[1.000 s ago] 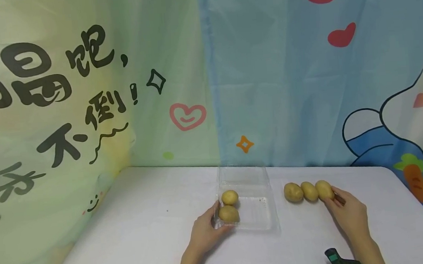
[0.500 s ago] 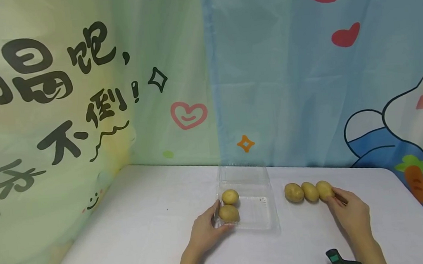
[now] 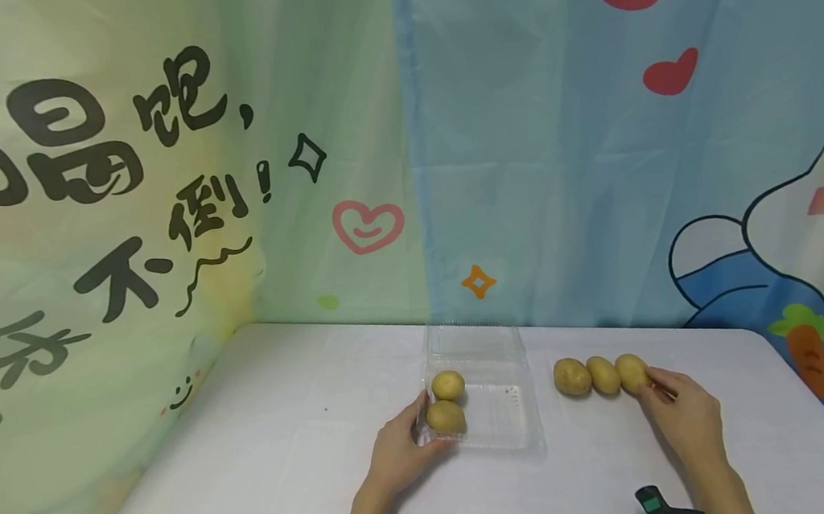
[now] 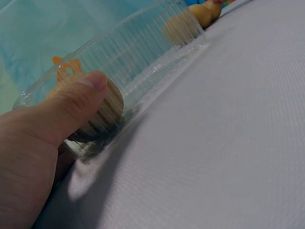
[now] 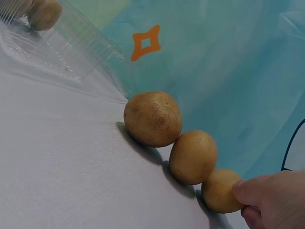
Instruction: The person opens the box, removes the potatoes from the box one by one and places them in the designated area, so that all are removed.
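My left hand [image 3: 404, 451] grips the near left corner of a clear plastic clamshell box [image 3: 501, 419], whose lid is folded back. Through the box wall, the left wrist view shows the thumb pressed against the side in front of a potato [image 4: 110, 107]. Two potatoes lie along the box's left side, a smaller one [image 3: 448, 385] behind a larger one [image 3: 446, 418]. Right of the box, three potatoes stand in a touching row: a large one [image 5: 153, 119], a middle one [image 5: 193, 157] and an end one [image 5: 222, 192]. My right hand [image 3: 688, 417] pinches the end potato at its right side.
A white-covered table [image 3: 268, 462] carries everything. Behind it hangs a printed curtain [image 3: 521, 160], close to the table's far edge. The open lid [image 3: 471, 339] reaches back toward that curtain. Dark wrist devices [image 3: 667, 509] sit at both wrists.
My right hand has shifted slightly to the right along the end potato, its fingers now nearer that potato's right edge. The left hand, box and potatoes keep their places; the head view moves slightly.
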`<state>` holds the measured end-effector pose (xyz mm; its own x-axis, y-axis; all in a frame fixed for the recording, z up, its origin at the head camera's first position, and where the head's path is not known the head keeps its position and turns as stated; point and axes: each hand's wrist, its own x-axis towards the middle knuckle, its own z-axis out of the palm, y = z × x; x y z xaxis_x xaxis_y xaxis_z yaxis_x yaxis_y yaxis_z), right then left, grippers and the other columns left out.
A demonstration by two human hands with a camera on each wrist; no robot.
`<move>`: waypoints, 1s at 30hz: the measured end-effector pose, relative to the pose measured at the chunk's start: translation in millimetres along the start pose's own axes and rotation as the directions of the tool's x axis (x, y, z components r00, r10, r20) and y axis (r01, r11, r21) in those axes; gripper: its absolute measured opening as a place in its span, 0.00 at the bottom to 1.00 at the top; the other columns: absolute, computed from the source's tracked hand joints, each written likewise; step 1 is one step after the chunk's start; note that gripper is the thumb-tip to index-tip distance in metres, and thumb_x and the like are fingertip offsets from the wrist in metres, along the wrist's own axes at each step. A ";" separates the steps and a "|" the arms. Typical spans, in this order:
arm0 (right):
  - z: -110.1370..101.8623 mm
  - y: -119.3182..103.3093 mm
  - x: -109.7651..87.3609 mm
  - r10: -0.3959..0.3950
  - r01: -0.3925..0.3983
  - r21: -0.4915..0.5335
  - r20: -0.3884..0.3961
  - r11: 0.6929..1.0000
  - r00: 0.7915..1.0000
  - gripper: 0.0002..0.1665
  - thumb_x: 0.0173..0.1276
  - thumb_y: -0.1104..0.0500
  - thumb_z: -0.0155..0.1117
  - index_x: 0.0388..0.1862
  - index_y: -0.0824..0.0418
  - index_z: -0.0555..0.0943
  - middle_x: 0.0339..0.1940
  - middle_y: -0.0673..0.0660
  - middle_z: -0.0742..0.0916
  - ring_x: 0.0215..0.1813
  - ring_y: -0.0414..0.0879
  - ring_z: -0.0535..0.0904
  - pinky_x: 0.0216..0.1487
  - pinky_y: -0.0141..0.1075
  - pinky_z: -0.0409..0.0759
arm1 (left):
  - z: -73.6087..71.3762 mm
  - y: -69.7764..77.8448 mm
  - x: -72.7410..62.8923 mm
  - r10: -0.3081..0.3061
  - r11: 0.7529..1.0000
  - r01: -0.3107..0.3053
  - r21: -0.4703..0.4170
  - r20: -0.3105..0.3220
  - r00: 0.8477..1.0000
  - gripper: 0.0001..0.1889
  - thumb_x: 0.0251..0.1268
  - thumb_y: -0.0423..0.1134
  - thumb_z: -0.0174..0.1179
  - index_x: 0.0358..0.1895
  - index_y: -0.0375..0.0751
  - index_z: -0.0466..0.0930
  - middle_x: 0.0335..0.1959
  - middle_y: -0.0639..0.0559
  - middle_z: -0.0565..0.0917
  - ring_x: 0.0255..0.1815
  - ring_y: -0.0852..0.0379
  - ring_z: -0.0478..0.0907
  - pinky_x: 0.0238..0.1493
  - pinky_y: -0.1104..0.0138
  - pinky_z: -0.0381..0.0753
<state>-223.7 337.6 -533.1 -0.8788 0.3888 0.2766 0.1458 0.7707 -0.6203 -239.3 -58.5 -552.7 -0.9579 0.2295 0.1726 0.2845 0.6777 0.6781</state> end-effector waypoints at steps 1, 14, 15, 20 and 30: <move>-0.3 -0.4 0.0 -0.001 0.001 -0.003 -0.001 1.000 1.000 0.22 0.66 0.62 0.62 0.57 0.71 0.77 0.55 0.72 0.80 0.55 0.65 0.78 0.53 0.53 0.78 | 0.0 -0.2 0.1 0.002 1.000 -0.002 0.001 -0.001 1.000 0.49 0.48 0.71 0.60 0.69 0.40 0.64 0.66 0.47 0.74 0.63 0.48 0.74 0.63 0.56 0.76; -5.9 -5.3 1.0 -0.017 0.017 0.007 -0.006 1.000 1.000 0.22 0.67 0.61 0.62 0.57 0.72 0.76 0.56 0.72 0.79 0.56 0.65 0.77 0.52 0.51 0.78 | 0.2 -0.4 0.9 0.001 1.000 -0.001 0.002 -0.004 1.000 0.48 0.49 0.68 0.62 0.69 0.41 0.64 0.65 0.47 0.74 0.63 0.47 0.75 0.62 0.55 0.76; -6.1 -6.2 0.6 -0.009 0.009 0.010 -0.003 1.000 1.000 0.23 0.67 0.61 0.62 0.57 0.71 0.76 0.57 0.72 0.79 0.57 0.65 0.77 0.52 0.51 0.78 | 0.2 -0.5 0.9 0.004 1.000 -0.004 0.003 -0.004 1.000 0.48 0.49 0.68 0.62 0.69 0.40 0.64 0.65 0.47 0.74 0.63 0.47 0.75 0.62 0.55 0.77; -9.1 -11.0 1.0 -0.004 0.004 0.004 -0.001 1.000 1.000 0.22 0.68 0.61 0.61 0.58 0.71 0.75 0.57 0.71 0.79 0.57 0.65 0.77 0.52 0.50 0.79 | 0.1 -0.7 0.5 0.012 1.000 -0.012 0.005 -0.002 1.000 0.48 0.50 0.69 0.62 0.69 0.40 0.64 0.65 0.47 0.74 0.63 0.47 0.75 0.62 0.56 0.77; -20.3 -32.4 1.7 -0.069 0.069 0.024 -0.015 0.997 0.998 0.23 0.67 0.61 0.61 0.59 0.69 0.75 0.57 0.70 0.79 0.57 0.64 0.77 0.49 0.45 0.77 | 0.5 -1.8 -0.9 0.006 1.000 -0.006 0.003 -0.002 1.000 0.48 0.50 0.69 0.61 0.69 0.40 0.64 0.66 0.48 0.74 0.64 0.47 0.74 0.63 0.55 0.75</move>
<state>-220.8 323.5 -497.7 -0.8800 0.3421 0.3296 0.0736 0.7836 -0.6169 -238.9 -59.5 -554.4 -0.9564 0.2319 0.1779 0.2900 0.6784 0.6750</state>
